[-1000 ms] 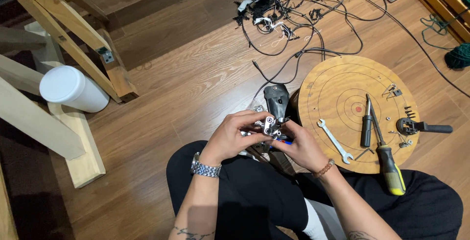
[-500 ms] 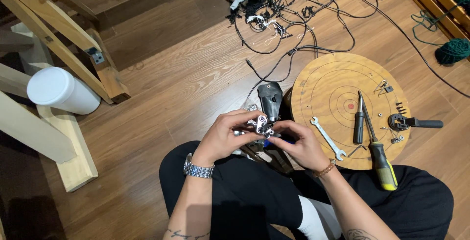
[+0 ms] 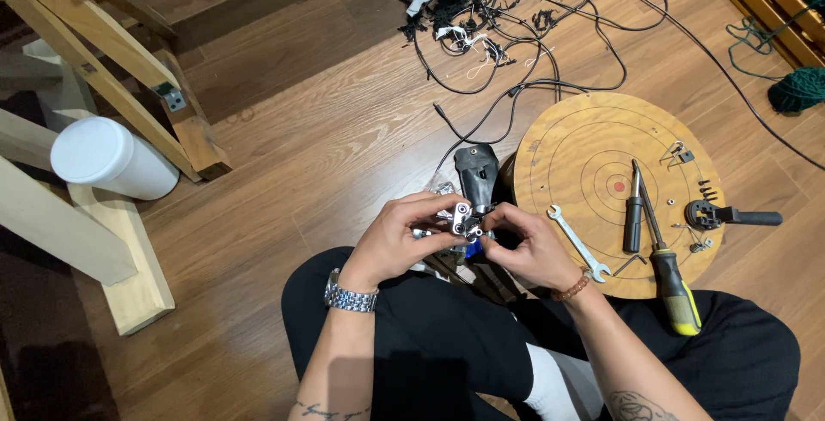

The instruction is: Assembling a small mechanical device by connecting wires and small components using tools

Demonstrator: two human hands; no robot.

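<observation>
Head view: the left hand [image 3: 397, 245] and right hand [image 3: 526, 245] have stayed together over the lap, fingers [image 3: 447, 207] pinched narrow on a small metal clamp part [image 3: 464, 222], which has not moved; wrench [image 3: 577, 243] and screwdriver [image 3: 669, 270] lie untouched on the round wooden surface [image 3: 593, 142].

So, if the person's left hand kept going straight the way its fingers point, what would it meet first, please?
The left hand points rightward, so it would probably first meet the small metal part it pinches, then the right hand just beyond. Depth is hard to judge.
</observation>
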